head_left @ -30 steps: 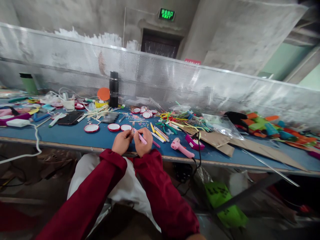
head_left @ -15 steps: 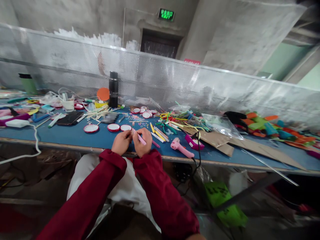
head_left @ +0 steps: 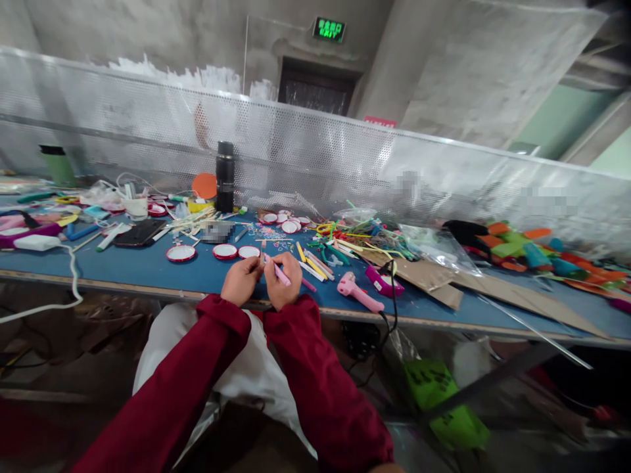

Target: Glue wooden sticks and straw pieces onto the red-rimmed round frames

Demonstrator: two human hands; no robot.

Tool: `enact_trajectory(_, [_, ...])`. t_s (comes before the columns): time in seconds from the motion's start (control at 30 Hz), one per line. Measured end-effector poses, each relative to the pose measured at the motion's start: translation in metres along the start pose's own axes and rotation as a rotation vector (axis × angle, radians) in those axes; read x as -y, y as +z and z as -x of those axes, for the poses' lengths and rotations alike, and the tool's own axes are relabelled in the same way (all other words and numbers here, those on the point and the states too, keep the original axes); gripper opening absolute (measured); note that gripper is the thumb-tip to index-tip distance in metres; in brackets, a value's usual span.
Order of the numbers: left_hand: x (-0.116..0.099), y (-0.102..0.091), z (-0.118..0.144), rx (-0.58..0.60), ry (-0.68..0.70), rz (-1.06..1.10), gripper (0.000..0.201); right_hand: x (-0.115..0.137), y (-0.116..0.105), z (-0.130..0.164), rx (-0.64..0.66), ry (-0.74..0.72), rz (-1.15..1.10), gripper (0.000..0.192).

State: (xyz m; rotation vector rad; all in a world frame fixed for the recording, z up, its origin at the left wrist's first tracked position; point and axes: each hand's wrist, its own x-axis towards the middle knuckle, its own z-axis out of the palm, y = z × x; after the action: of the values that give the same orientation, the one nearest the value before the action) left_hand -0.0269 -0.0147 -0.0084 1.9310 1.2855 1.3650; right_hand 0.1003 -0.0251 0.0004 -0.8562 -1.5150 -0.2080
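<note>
My right hand [head_left: 284,281] is closed around a pink marker pen [head_left: 282,276], whose rear end slants out toward me. Close beside it, my left hand [head_left: 241,281] is closed in a pinch, fingertips nearly meeting the right hand's. A small thin, pinkish-brown piece [head_left: 263,247] sticks up between the fingertips; which hand grips it I cannot tell. Just beyond my hands lie white round lids with red rims [head_left: 249,252]. To the right of my right hand is a purple stick [head_left: 308,284], partly hidden by it, and several yellow and white pens [head_left: 315,263].
A pink glue gun [head_left: 359,293] with a black cable lies near the front edge, beside a purple box [head_left: 384,281]. Cardboard [head_left: 424,272] and tangled coloured strips [head_left: 365,236] are on the right. A black bottle [head_left: 225,177] and a phone [head_left: 139,233] are on the left.
The whole view has shifted very slightly. Both hands keep nearly the same pose, with the pink marker pen still in the right one.
</note>
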Motion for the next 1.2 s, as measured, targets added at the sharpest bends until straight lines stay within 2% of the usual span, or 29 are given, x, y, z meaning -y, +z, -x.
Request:
enact_trajectory(0.17, [0.0019, 0.0006, -0.0004, 0.004, 0.003, 0.002, 0.017, -0.0001, 0.0002, 0.0000, 0.022, -0.014, -0.001, 0.019])
enact_trajectory(0.33, [0.0007, 0.0003, 0.0003, -0.005, -0.002, -0.005, 0.023, -0.0012, 0.0007, 0.0003, -0.008, -0.002, -0.005, 0.019])
enact_trajectory(0.8, [-0.0004, 0.0005, 0.0006, 0.008, 0.010, 0.020, 0.017, 0.0007, 0.0011, -0.0001, 0.018, -0.004, -0.008, 0.019])
enact_trajectory(1.03, [-0.0022, -0.0014, 0.0004, -0.006, -0.009, 0.008, 0.025, -0.0015, 0.0008, 0.0005, -0.016, 0.003, -0.006, 0.019])
enact_trajectory(1.2, [-0.0011, -0.0001, 0.0001, 0.000, 0.000, 0.021, 0.022, 0.0004, 0.0009, 0.0003, -0.015, -0.020, -0.006, 0.019])
